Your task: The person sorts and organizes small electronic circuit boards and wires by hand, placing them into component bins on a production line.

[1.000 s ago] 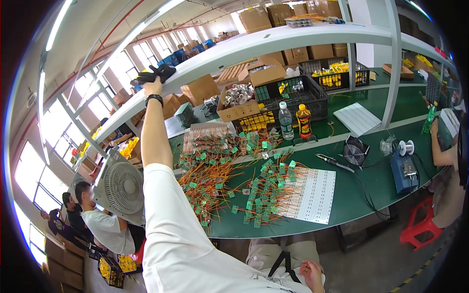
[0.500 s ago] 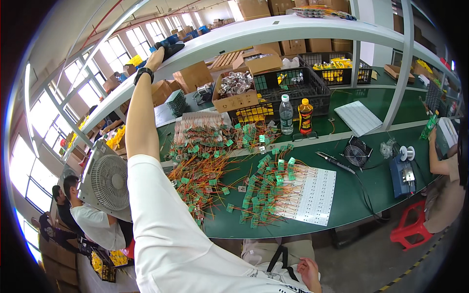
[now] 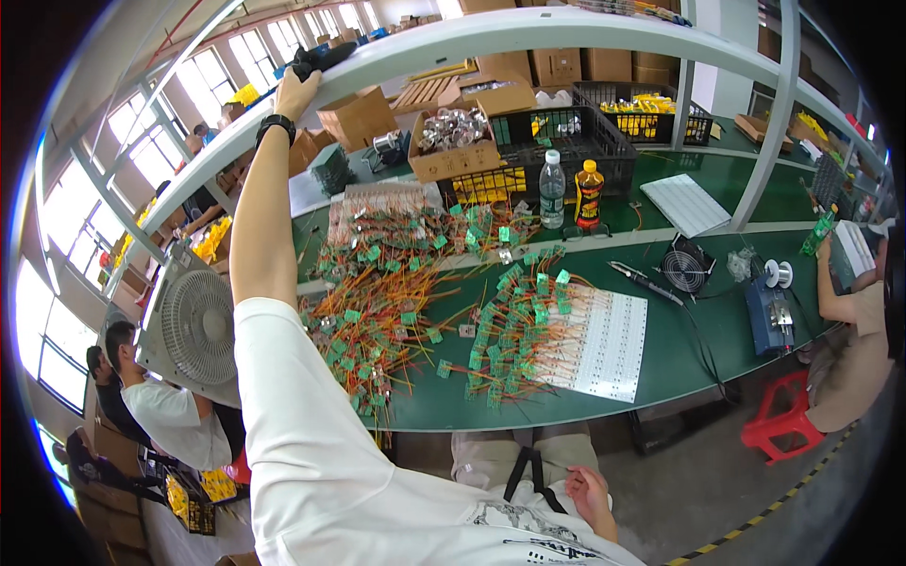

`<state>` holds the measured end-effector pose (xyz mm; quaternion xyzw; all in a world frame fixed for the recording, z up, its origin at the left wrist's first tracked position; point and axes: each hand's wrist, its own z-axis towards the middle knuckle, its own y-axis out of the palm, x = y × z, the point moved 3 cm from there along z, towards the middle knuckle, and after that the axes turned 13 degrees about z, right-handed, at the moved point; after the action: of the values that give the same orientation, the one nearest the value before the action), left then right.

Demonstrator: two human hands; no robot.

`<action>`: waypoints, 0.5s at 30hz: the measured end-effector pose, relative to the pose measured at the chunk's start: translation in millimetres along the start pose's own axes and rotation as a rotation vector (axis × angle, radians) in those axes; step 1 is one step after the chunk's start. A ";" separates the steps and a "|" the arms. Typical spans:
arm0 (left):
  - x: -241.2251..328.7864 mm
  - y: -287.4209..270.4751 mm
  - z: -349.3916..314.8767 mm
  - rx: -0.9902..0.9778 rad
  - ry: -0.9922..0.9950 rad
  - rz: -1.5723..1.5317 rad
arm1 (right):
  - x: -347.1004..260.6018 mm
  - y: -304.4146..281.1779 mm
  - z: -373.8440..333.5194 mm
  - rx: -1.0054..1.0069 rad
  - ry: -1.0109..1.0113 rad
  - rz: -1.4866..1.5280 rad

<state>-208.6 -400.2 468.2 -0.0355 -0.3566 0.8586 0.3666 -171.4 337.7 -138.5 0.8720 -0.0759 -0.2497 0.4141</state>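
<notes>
My left arm stretches up to the overhead white shelf point(image 3: 453, 40). There my left hand point(image 3: 296, 92), below a black wristband, closes on a soft-looking black object point(image 3: 324, 58) lying on the shelf; its exact kind is unclear. My right hand point(image 3: 589, 496) rests palm up by my lap, fingers loosely curled and a little apart, holding nothing visible. On the green bench before me lies a white perforated board sheet point(image 3: 609, 344), with small green circuit boards point(image 3: 491, 354) on orange wires along its left side. A tangled heap of wired boards point(image 3: 363, 321) sits left of it.
A water bottle point(image 3: 552, 191) and an orange-capped drink bottle point(image 3: 589, 196) stand behind. A soldering iron point(image 3: 646, 283), a small fan point(image 3: 687, 269) and a blue solder-spool device point(image 3: 769, 311) lie right. A large fan point(image 3: 193, 321) stands left; a co-worker point(image 3: 854, 330) sits right.
The view has shifted, and the bench appears higher in it. My left hand stays up at the shelf by the black object; my right hand remains near my lap.
</notes>
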 end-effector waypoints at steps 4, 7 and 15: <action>-1.4 -12.5 -51.9 0.270 0.024 0.182 | 7.3 4.5 0.7 -0.027 0.009 0.038; 14.6 -15.3 -127.0 0.329 0.312 0.019 | 7.5 0.0 2.3 -0.037 0.010 0.053; 79.1 46.5 -414.2 0.011 0.344 -0.226 | 4.0 15.8 9.6 -0.094 0.096 0.001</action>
<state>-160.8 -127.7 146.6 -0.1393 -0.2857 0.7954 0.5161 -171.6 319.5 -133.1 0.8627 -0.0447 -0.2107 0.4577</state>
